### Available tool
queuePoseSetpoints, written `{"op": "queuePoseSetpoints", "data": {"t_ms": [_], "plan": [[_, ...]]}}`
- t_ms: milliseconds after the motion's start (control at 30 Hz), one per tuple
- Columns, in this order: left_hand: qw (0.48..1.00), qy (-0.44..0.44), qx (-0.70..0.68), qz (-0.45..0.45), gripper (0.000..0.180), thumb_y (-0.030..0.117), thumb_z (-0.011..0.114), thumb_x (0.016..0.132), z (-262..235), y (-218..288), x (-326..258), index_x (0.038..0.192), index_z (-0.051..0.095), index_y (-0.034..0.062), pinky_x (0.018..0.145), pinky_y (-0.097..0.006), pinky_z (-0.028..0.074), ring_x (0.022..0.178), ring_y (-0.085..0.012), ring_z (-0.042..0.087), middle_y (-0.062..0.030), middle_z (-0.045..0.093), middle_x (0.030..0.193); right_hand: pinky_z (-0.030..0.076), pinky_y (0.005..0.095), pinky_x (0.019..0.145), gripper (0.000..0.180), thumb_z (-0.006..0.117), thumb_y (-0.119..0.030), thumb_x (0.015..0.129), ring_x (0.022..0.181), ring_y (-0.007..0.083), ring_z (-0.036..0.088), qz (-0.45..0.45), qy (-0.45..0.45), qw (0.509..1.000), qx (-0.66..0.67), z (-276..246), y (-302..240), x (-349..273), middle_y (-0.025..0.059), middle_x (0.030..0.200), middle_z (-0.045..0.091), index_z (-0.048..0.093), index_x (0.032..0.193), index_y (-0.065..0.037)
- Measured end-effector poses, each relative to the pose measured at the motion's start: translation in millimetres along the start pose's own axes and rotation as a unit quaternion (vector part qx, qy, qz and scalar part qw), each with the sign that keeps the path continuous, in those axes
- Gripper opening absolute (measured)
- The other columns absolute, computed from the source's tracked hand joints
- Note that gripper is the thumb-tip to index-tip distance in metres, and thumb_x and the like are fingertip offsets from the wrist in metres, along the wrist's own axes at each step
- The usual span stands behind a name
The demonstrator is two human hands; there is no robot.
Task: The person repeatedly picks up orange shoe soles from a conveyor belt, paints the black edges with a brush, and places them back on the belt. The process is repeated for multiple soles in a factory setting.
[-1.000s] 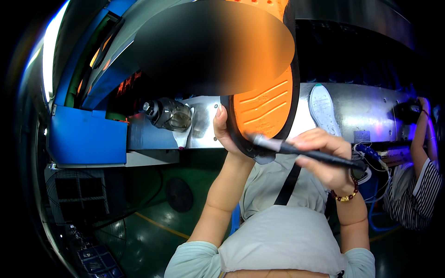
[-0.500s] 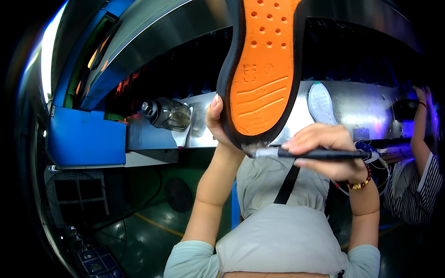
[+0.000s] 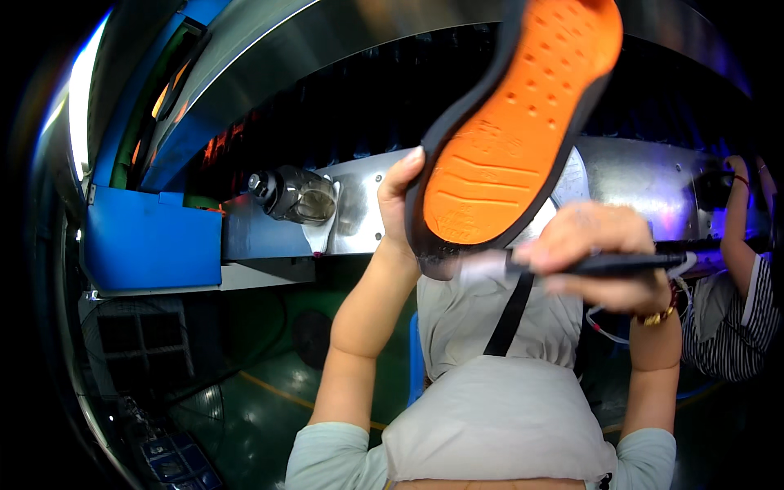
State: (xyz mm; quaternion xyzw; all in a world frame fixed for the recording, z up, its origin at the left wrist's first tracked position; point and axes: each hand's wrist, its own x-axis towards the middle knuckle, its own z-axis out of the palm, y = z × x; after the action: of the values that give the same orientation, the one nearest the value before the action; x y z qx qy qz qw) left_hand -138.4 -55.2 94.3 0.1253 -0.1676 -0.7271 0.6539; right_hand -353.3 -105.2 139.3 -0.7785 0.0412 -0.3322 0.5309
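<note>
A shoe sole [image 3: 490, 175], orange in the middle with a black rim, is held up in front of me, its top end leaning to the right. My left hand [image 3: 397, 200] grips its lower left edge, thumb on the rim, the other fingers mostly hidden behind. In my right hand [image 3: 596, 245] is a brush with a black handle [image 3: 625, 264], held roughly level. Its pale front part and bristles are smeared by motion at the sole's lower rim; whether they touch I cannot tell. A white tube shows at the handle's rear end.
Behind the sole runs a metal ledge [image 3: 359, 192], with a dark conveyor [image 3: 343, 106] beyond. A drink bottle [image 3: 300, 196] lies there on a white insole-shaped piece [image 3: 321, 235]; another pale piece [image 3: 573, 181] is partly hidden. A blue box [image 3: 151, 241] stands left. A co-worker's arm [image 3: 737, 216] reaches in at right.
The sole has turned, its top swinging to the right, and more of its left side shows. My right hand with the brush has shifted a little to the right.
</note>
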Motion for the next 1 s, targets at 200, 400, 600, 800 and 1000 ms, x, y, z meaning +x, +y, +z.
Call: {"op": "queuePoseSetpoints", "data": {"t_ms": [200,400,600,800,1000], "plan": [[0.967,0.129,0.09,-0.199,0.046,0.021,0.047,0.075,11.7,2.9,-14.3,0.109,0.047,-0.0098,0.086,-0.037,0.044,0.094,-0.0306,0.056,-0.0236,0.053,0.107,0.05,0.0273,0.067,0.014,0.064,-0.003,0.069,0.076,0.0209,0.063,0.047,-0.254,0.965,-0.052,-19.5,3.2,4.3,0.0107,0.081,0.064,0.062,0.082,-0.001],[0.911,0.258,0.188,-0.26,0.042,0.021,0.053,0.073,8.1,1.5,-16.8,0.103,0.052,-0.0081,0.076,-0.033,0.048,0.082,-0.0263,0.06,-0.0211,0.058,0.096,0.049,0.0281,0.065,0.013,0.064,-0.004,0.068,0.075,0.0228,0.062,0.066,-0.262,0.961,-0.064,-17.7,18.8,-13.2,0.0105,0.082,0.064,0.062,0.081,-0.001],[0.911,0.264,0.202,-0.244,0.039,0.019,0.054,0.073,1.6,4.2,-22.5,0.099,0.054,-0.0091,0.074,-0.031,0.049,0.079,-0.0249,0.06,-0.021,0.059,0.093,0.049,0.0284,0.068,0.015,0.063,-0.004,0.069,0.076,0.0227,0.062,0.105,-0.183,0.978,0.002,-33.8,30.6,-12.4,0.0111,0.082,0.064,0.062,0.084,0.0],[0.917,0.277,0.188,-0.215,0.044,0.023,0.049,0.074,-26.1,6.2,-37.2,0.102,0.051,-0.0107,0.077,-0.033,0.048,0.083,-0.0269,0.06,-0.0216,0.058,0.096,0.049,0.0299,0.066,0.016,0.061,-0.002,0.069,0.077,0.0241,0.062,0.088,-0.28,0.953,-0.075,-43.9,18.0,-12.7,0.0108,0.082,0.064,0.062,0.085,-0.002],[0.924,0.249,0.209,-0.202,0.059,0.04,0.036,0.072,-31.9,20.1,-41.5,0.111,0.043,-0.0034,0.081,-0.037,0.045,0.092,-0.0293,0.055,-0.0202,0.052,0.105,0.049,0.03,0.065,0.014,0.065,-0.005,0.068,0.078,0.0239,0.062,0.103,-0.235,0.963,-0.085,-36.8,24.7,-22.4,0.0101,0.083,0.064,0.061,0.081,-0.002]]}}
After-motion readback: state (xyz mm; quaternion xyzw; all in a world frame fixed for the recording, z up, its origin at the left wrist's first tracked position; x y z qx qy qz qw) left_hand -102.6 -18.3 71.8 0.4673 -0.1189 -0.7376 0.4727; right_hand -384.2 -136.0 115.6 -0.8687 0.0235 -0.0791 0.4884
